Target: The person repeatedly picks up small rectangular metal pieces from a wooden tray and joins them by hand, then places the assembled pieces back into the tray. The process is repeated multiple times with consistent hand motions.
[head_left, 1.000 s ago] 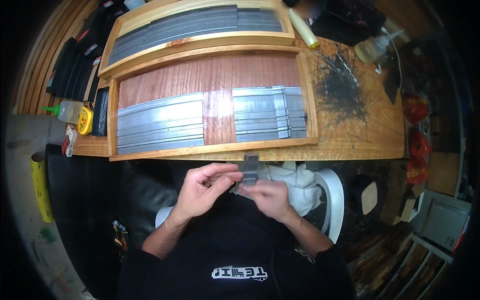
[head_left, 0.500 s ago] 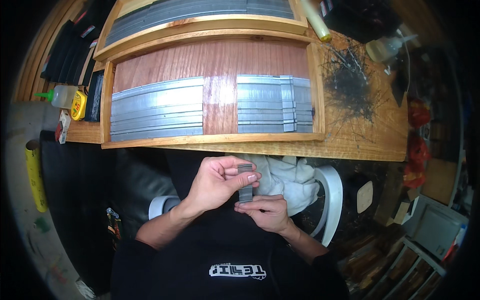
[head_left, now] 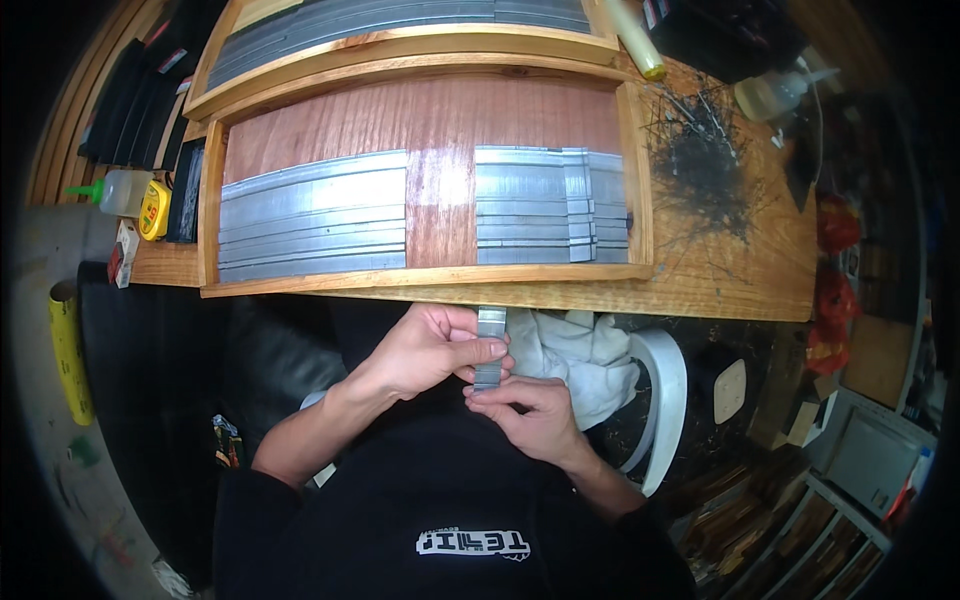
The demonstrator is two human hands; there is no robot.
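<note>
In front of my body, just below the table's front edge, a narrow stack of thin grey metal strips [head_left: 491, 322] stands almost upright. My left hand [head_left: 435, 350] is closed round its middle, with the thumb across its face. At its lower end, the fingertips of my right hand [head_left: 530, 410] are pinched together on the stack. Beyond my hands lies a shallow wooden tray [head_left: 430, 279] with a reddish-brown bottom. Two groups of similar grey strips lie in it, a wide left group [head_left: 315, 215] and a right group [head_left: 520, 205] crossed by a narrow upright column of pieces.
A second wooden tray [head_left: 400, 52] of grey strips sits behind the first. Right of them, dark thin scraps [head_left: 700, 160] litter the wooden table [head_left: 770, 270]. A bottle [head_left: 770, 95] stands farther right. At left are a yellow tape measure [head_left: 154, 210] and a green-tipped bottle [head_left: 122, 192].
Both hands have risen a little toward the table edge with the stack of strips. The stack's upper end now shows brighter and nearer the tray. Both hands keep their hold.
</note>
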